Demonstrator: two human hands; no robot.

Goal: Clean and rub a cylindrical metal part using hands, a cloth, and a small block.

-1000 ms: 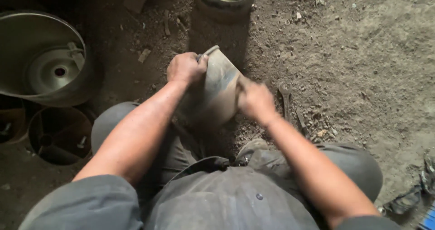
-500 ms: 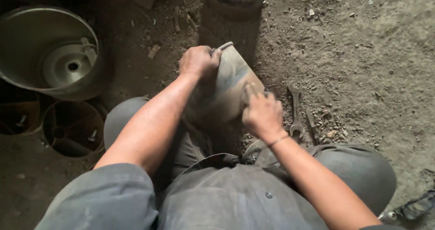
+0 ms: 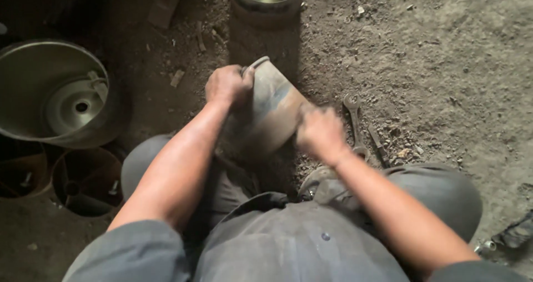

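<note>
A dull grey metal vessel point(image 3: 272, 107) with a rolled rim lies tilted on the dirt between my knees, its open end pointing away from me. My left hand point(image 3: 225, 85) grips the rim at its upper left edge. My right hand point(image 3: 321, 132) presses against the vessel's right side and is blurred by motion. Whether it holds anything small against the metal is not clear.
A double-ended wrench point(image 3: 351, 107) and a thin metal tool point(image 3: 380, 143) lie in the dirt right of my right hand. A large round metal pan point(image 3: 33, 65) sits at the left, above dark round parts point(image 3: 83, 176). Another pan point(image 3: 266, 4) stands at the top edge.
My right hand has slid up and down along the vessel's side and is blurred again. The left hand keeps its grip on the rim. The view has shifted slightly.
</note>
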